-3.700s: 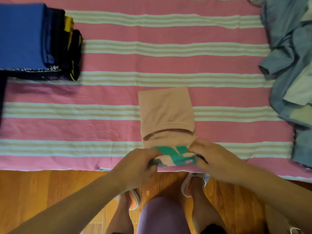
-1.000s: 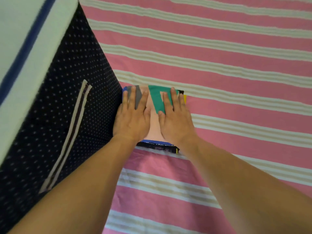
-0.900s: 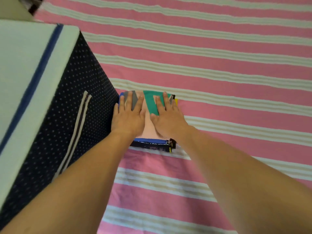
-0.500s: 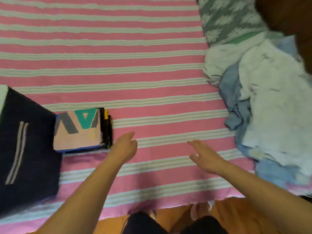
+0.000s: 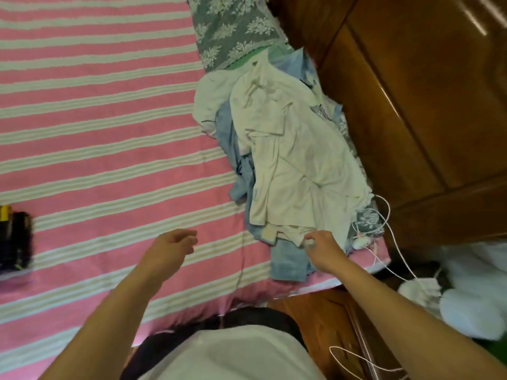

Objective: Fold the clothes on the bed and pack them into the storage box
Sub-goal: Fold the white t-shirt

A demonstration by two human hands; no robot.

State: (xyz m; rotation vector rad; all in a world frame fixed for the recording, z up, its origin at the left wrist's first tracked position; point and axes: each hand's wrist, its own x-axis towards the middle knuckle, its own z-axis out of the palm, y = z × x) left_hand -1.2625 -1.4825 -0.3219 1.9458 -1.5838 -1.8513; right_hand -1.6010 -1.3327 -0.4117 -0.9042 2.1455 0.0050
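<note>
"One view only, from the head camera. Where does the next garment lie from the hands?"

"Straight ahead of the right hand. Its fingertips are closed on the near hem of the cream shirt, which tops the unfolded heap at the right side of the bed. I read it as a pinch, though blur keeps me from being sure how much cloth is caught."

"And the left hand?"

"The left hand hovers over bare striped sheet, fingers loosely curled, holding nothing. It sits well apart from the heap, so the right is plainly the nearer one."

"Which way does the shirt run?"

"Its long axis runs away from the person, from the pinched hem up toward the grey patterned cloth at the far end. Drawing it leftward onto open sheet looks like the coming move, in my judgement."

"Counts?"

"Two hands. In the heap I can separate one cream shirt, at least one blue garment under it, and a pale piece at the far left edge; more may be buried. One folded stack shows at the left border, dark with a yellow edge. The storage box is out of view. One white cable trails off the bed corner beside the heap, close enough to snag, I'd guess."
</note>
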